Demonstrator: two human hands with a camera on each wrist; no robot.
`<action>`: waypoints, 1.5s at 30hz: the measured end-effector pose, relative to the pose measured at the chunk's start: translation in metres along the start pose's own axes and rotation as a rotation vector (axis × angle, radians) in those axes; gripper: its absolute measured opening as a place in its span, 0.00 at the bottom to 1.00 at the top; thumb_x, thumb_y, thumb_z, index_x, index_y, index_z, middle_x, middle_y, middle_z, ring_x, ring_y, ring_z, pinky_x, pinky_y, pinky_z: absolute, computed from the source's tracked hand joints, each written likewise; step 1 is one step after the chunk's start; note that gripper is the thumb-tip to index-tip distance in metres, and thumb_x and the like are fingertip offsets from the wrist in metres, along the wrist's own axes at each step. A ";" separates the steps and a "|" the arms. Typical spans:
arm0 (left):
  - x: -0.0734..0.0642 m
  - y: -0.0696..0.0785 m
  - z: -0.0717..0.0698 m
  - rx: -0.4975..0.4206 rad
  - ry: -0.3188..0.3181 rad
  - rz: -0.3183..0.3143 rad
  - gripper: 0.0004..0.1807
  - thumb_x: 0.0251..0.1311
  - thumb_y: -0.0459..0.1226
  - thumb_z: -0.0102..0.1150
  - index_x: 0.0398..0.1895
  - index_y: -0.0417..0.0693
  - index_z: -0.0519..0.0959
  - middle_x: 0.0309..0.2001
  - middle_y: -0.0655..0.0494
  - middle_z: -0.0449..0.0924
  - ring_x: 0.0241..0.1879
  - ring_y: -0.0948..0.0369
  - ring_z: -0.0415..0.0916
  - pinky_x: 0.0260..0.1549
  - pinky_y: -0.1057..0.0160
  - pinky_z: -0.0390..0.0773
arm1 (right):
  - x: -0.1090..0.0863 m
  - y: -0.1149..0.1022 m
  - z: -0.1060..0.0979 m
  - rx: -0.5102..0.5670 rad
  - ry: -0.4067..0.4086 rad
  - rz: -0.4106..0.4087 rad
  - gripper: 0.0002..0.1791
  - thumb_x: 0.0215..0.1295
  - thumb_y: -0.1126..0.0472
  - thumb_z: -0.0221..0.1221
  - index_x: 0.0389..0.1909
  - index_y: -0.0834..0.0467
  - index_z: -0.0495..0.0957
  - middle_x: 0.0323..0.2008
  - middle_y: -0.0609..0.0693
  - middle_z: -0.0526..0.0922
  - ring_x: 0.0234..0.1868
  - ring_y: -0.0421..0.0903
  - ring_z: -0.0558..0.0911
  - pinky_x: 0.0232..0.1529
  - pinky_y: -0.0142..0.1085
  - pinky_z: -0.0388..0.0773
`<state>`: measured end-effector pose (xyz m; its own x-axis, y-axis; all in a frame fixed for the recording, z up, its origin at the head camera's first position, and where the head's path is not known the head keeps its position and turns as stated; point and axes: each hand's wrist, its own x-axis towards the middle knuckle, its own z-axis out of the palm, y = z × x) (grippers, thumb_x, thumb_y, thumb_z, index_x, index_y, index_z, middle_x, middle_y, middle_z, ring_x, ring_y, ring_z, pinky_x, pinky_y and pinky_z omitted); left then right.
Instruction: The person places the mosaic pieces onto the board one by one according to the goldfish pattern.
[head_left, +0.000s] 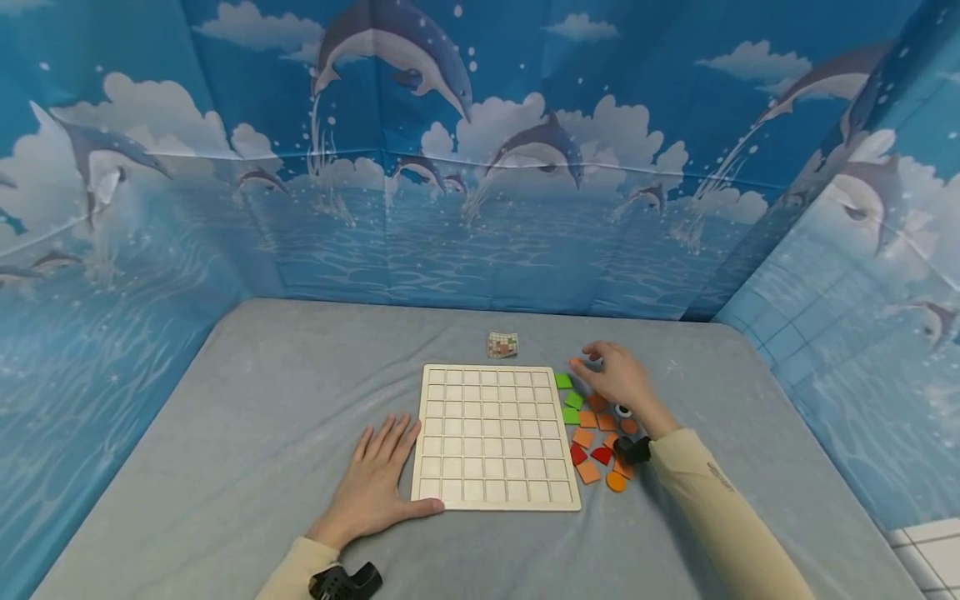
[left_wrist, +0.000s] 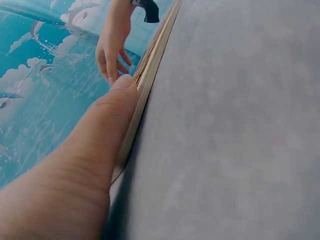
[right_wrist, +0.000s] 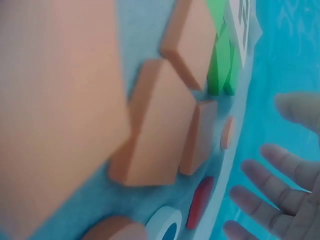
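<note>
A pale wooden grid board [head_left: 495,437] lies on the grey cloth. My left hand [head_left: 378,479] rests flat at its left side, fingers straight, with the thumb on the near left corner; the left wrist view shows that thumb [left_wrist: 122,87] against the board's edge. Over the far end of a group of loose pieces hovers my right hand [head_left: 618,379], its fingers loosely bent. In the right wrist view the right hand's fingers [right_wrist: 272,200] are spread, with nothing seen between them. Beneath it lie orange squares [head_left: 587,472], green pieces [head_left: 571,416] and red wedge-shaped pieces [head_left: 602,455].
Beyond the board lies a small printed card [head_left: 502,345]. Among the pieces are an orange disc [head_left: 616,482] and a white ring-like disc with a dark centre [right_wrist: 166,225]. Blue dolphin-print curtains [head_left: 480,225] border the table's back and sides.
</note>
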<state>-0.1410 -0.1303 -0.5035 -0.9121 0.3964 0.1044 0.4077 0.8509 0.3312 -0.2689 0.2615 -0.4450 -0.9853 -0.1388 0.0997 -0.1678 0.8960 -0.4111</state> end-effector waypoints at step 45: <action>0.001 0.000 0.001 0.004 0.026 0.007 0.65 0.38 0.79 0.46 0.76 0.50 0.48 0.74 0.50 0.44 0.73 0.53 0.35 0.68 0.47 0.34 | 0.019 0.005 0.010 0.009 -0.092 0.117 0.13 0.64 0.55 0.60 0.38 0.60 0.71 0.30 0.54 0.78 0.25 0.49 0.73 0.26 0.41 0.69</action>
<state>-0.1417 -0.1297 -0.5046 -0.9101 0.3932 0.1309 0.4141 0.8495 0.3269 -0.2883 0.2587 -0.4544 -0.9968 -0.0723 -0.0328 -0.0516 0.9044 -0.4236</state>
